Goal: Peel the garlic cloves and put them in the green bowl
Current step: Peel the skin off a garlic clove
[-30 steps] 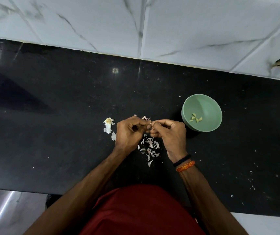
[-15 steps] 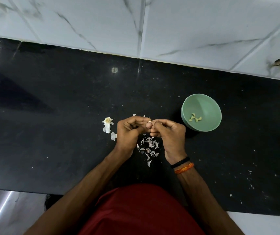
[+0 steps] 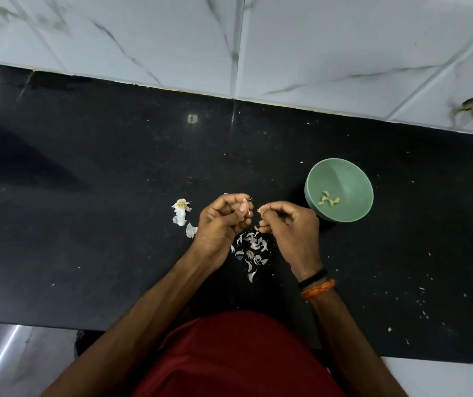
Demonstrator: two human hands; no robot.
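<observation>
While the left hand (image 3: 223,222) curls round what seems a garlic clove (image 3: 246,207), the right hand (image 3: 286,227) pinches a skin flake (image 3: 259,209); drop it on the peel pile (image 3: 251,249); strip fully before reaching the green bowl (image 3: 352,179) just right.

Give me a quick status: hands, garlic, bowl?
Left hand and right hand pinching garlic bits. Peeled cloves in green bowl. Nothing blocking.
</observation>
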